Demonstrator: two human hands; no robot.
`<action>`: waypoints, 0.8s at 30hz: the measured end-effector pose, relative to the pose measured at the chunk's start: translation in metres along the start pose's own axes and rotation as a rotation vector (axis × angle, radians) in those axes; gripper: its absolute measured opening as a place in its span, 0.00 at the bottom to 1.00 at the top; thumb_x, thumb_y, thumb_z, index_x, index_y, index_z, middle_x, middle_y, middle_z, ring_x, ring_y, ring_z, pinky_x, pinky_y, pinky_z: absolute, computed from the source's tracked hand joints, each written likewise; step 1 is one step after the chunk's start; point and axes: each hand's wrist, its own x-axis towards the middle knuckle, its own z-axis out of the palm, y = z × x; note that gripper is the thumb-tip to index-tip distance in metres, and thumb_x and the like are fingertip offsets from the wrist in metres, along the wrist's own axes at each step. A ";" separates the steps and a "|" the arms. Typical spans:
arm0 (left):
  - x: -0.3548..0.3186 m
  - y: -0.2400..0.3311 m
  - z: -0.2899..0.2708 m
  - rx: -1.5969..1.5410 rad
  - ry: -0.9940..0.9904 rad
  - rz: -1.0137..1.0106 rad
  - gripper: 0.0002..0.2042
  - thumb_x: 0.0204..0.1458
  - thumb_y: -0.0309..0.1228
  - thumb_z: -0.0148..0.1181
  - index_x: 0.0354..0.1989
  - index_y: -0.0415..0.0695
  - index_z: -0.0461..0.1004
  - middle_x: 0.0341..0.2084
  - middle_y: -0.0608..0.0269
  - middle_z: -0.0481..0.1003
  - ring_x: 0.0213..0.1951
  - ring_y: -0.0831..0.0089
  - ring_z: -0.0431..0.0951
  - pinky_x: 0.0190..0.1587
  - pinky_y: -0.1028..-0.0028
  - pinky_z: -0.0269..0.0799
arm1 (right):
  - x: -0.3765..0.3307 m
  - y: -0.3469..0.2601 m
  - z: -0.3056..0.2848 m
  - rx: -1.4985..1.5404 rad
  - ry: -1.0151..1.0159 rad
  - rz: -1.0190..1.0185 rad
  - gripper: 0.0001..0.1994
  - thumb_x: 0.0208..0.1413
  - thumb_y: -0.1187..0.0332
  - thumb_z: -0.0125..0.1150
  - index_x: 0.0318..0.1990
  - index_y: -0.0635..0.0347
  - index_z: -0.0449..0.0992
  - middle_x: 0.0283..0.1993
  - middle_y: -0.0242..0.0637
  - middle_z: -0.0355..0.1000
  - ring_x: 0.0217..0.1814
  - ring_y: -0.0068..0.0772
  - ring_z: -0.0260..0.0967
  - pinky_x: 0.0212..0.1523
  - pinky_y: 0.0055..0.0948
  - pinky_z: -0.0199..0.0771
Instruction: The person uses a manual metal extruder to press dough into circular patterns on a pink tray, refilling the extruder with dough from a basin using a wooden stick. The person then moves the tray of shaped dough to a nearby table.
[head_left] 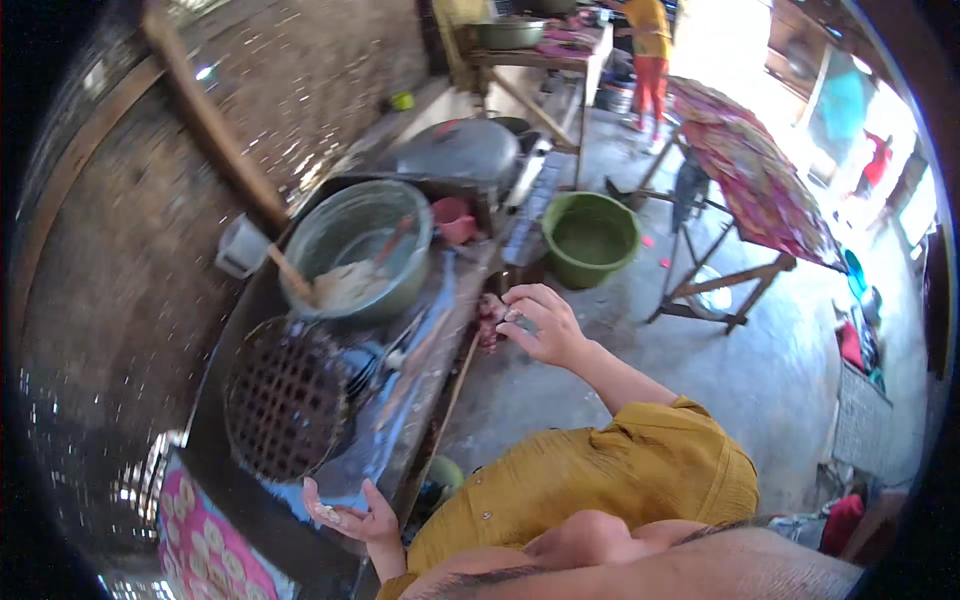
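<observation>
My left hand (352, 516) is open by the near edge of the dark wooden counter, thumb and fingers apart, with white residue on the fingers. My right hand (547, 324) hovers by the counter's right edge, fingers curved and apart from the thumb, with pale residue at the tips. Beside its fingertips is a small reddish, bumpy bunch (489, 322), too blurred to name; I cannot tell whether they touch it. A large grey-green basin (408, 262) on the counter holds a pale floury mass (350, 284), a wooden stick (290, 275) and a reddish-handled utensil (398, 236).
Near my left hand lies a round dark lattice rack (285, 400). A pink mug (455, 220) and a big grey lid (455, 152) stand beyond. On the floor sits a green basin (590, 240). A cloth-covered trestle table (750, 165) is at right; a person (650, 60) stands farther back.
</observation>
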 end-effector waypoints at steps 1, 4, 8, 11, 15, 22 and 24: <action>0.004 0.017 0.018 -0.065 -0.008 0.042 0.37 0.46 0.24 0.55 0.61 0.44 0.39 0.52 0.42 0.54 0.50 0.48 0.57 0.49 0.49 0.53 | -0.006 0.016 -0.020 -0.029 0.007 0.019 0.10 0.38 0.69 0.63 0.27 0.60 0.69 0.37 0.40 0.67 0.38 0.42 0.65 0.38 0.33 0.67; 0.004 0.054 0.068 -0.169 -0.039 0.125 0.35 0.46 0.22 0.54 0.60 0.43 0.41 0.52 0.40 0.54 0.50 0.50 0.58 0.46 0.53 0.59 | -0.025 0.059 -0.073 -0.136 0.084 0.123 0.10 0.37 0.71 0.63 0.28 0.61 0.70 0.37 0.39 0.67 0.38 0.42 0.66 0.38 0.33 0.67; 0.020 0.108 0.108 -0.221 -0.048 0.176 0.33 0.46 0.20 0.53 0.60 0.42 0.42 0.54 0.38 0.49 0.51 0.50 0.57 0.43 0.59 0.64 | -0.049 0.094 -0.107 -0.157 0.090 0.253 0.10 0.38 0.70 0.62 0.28 0.61 0.70 0.38 0.38 0.67 0.39 0.41 0.66 0.39 0.33 0.67; 0.032 0.136 0.115 -0.122 -0.066 0.234 0.34 0.46 0.20 0.53 0.60 0.42 0.42 0.56 0.37 0.45 0.54 0.47 0.54 0.47 0.57 0.61 | -0.060 0.106 -0.118 -0.191 0.024 0.257 0.09 0.40 0.68 0.61 0.29 0.60 0.70 0.39 0.38 0.66 0.40 0.41 0.66 0.40 0.33 0.67; 0.013 0.116 0.126 -0.279 -0.131 0.231 0.34 0.45 0.21 0.54 0.60 0.42 0.43 0.56 0.36 0.45 0.57 0.43 0.49 0.50 0.54 0.58 | -0.067 0.112 -0.125 -0.202 -0.012 0.240 0.09 0.41 0.67 0.59 0.31 0.60 0.71 0.40 0.38 0.66 0.41 0.42 0.65 0.41 0.34 0.67; 0.042 0.141 0.110 0.020 0.001 0.193 0.31 0.45 0.25 0.55 0.57 0.35 0.45 0.53 0.38 0.54 0.53 0.41 0.55 0.53 0.49 0.51 | -0.079 0.118 -0.112 -0.160 -0.056 0.249 0.09 0.42 0.66 0.59 0.30 0.59 0.71 0.39 0.39 0.67 0.41 0.41 0.66 0.41 0.33 0.68; 0.042 0.134 0.102 -0.003 0.036 0.197 0.31 0.46 0.27 0.54 0.57 0.35 0.45 0.52 0.38 0.56 0.53 0.42 0.56 0.54 0.48 0.48 | -0.071 0.120 -0.106 -0.139 -0.082 0.218 0.09 0.42 0.66 0.59 0.30 0.59 0.72 0.39 0.39 0.67 0.41 0.41 0.66 0.40 0.33 0.68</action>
